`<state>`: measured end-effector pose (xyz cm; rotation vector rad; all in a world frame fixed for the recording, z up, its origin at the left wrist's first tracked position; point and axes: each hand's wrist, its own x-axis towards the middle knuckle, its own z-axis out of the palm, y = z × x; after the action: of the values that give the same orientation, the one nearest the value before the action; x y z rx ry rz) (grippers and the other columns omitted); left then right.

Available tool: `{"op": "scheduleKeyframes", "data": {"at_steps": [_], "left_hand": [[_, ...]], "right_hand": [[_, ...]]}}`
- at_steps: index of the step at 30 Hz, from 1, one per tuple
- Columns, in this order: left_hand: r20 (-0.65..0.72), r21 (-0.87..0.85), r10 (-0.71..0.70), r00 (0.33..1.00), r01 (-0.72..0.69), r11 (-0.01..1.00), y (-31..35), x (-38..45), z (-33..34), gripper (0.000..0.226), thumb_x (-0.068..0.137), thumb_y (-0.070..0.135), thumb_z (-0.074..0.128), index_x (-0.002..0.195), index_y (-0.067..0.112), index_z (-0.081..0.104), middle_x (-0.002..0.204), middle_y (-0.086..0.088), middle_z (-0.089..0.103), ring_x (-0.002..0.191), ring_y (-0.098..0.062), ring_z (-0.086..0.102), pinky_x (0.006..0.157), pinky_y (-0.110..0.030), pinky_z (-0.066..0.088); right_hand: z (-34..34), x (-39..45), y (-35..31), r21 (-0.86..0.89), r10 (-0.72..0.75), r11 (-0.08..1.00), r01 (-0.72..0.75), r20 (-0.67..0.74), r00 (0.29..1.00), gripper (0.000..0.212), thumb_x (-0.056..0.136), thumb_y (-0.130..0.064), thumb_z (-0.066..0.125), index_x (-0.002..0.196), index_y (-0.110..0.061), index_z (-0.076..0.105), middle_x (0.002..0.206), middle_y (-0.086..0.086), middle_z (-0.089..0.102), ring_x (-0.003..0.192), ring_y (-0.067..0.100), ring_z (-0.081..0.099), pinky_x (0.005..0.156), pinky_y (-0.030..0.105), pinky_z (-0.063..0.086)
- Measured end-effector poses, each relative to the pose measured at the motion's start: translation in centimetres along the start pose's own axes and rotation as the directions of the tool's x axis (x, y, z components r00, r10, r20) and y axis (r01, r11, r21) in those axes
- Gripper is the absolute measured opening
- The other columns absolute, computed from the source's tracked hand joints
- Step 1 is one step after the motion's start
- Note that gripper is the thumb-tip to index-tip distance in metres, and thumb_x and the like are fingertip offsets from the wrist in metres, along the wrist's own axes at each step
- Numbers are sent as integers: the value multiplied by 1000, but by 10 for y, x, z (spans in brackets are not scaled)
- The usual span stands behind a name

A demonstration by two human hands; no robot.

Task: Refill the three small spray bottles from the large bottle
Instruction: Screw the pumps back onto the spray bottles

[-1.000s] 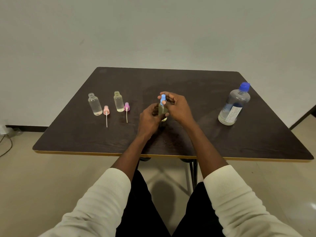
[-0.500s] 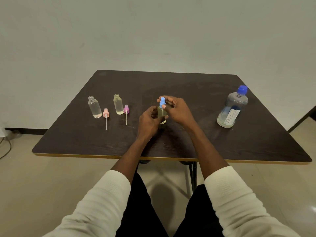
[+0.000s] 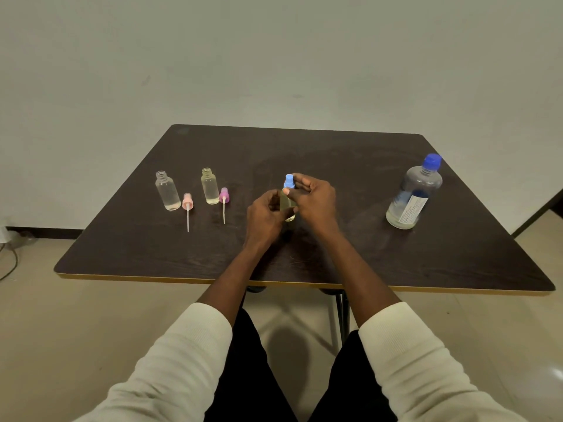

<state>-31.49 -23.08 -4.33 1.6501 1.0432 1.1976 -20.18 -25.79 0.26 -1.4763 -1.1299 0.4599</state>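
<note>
— How many small spray bottles do you count?

— Three. Two stand uncapped at the left of the table (image 3: 304,257): a clear bottle (image 3: 168,191) and a yellowish bottle (image 3: 210,187). The third bottle (image 3: 288,205) is near the table's middle, between the hands.

— And spray tops?

— Three as well. A pink top (image 3: 187,201) lies just beside the clear bottle, a purple top (image 3: 224,195) just beside the yellowish one, each with its thin tube pointing toward the near edge. A blue top (image 3: 289,181) sits on the third bottle.

— The hands?

— The left hand (image 3: 265,216) curls around the third bottle's body; the right hand (image 3: 315,199) pinches the blue top with thumb and fingers.

— The large bottle (image 3: 413,194)?

— One, upright at the right of the table, blue cap on, well apart from the hands.

— Anything hard to make out?

— The held bottle is mostly covered by fingers, so its level is unreadable, and whether its base touches the table I cannot tell. The large bottle's label print is too small to read.
</note>
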Motion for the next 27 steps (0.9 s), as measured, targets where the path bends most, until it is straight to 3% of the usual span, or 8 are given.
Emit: {"op": "scheduleKeyframes", "data": {"at_steps": [2,6,11,14,20,22,24,27], "left_hand": [[-2,9,1,1000,-1,1000,0,0,1,22,83,14,80,103,20,71,94,1,77,89,-15,73,80,-32,60],[-2,30,24,1000,-24,999,2,-2,1,23,86,11,77,108,12,71,94,0,75,92,-21,72,76,-22,56],[17,52,44,999,-45,998,2,-3,0,28,87,14,76,114,20,69,97,7,73,94,-15,71,79,-21,56],[29,79,34,999,-36,996,1,-4,-1,31,88,18,77,117,21,66,97,15,68,93,-1,66,78,-13,51],[27,92,-25,999,23,996,-1,-3,-1,33,84,18,82,109,23,61,95,14,67,89,3,65,74,-8,49],[20,107,-37,999,35,994,-1,-2,0,32,84,18,82,110,21,63,95,14,66,87,4,63,71,-5,47],[-16,95,-52,999,53,994,-2,-1,1,33,83,18,83,110,18,64,95,13,66,87,3,63,70,-4,47],[-127,34,-88,988,93,995,-3,6,1,34,81,18,85,108,18,65,98,9,70,90,-2,67,76,-13,51]], "right_hand": [[2,-3,1,-11,-15,1000,15,-33,999,38,79,-9,77,117,-8,70,110,6,73,95,3,65,91,31,56],[7,-8,0,-66,-76,995,70,-94,993,31,81,-8,75,112,-7,73,104,6,75,86,0,60,99,33,51],[9,-14,0,-70,-65,996,58,-92,994,37,85,-11,73,121,-7,68,114,6,72,97,0,59,99,28,51],[5,-13,-1,-40,-43,998,41,-51,998,39,85,-13,73,123,-7,66,118,4,70,101,0,59,91,12,48],[-4,-10,13,30,-11,999,16,-170,985,14,94,-27,63,95,-19,74,76,-19,65,74,-9,60,72,16,51],[-5,-5,21,-17,20,1000,-23,-157,987,18,97,-26,58,100,-16,73,83,-16,66,78,-7,59,76,19,50],[-5,0,30,-90,68,993,-76,-87,994,25,97,-26,57,113,-12,70,104,-5,70,97,5,62,90,29,51],[-3,3,40,-194,110,975,-106,9,994,32,98,-22,55,124,-8,64,122,6,67,113,18,60,95,28,44]]}}
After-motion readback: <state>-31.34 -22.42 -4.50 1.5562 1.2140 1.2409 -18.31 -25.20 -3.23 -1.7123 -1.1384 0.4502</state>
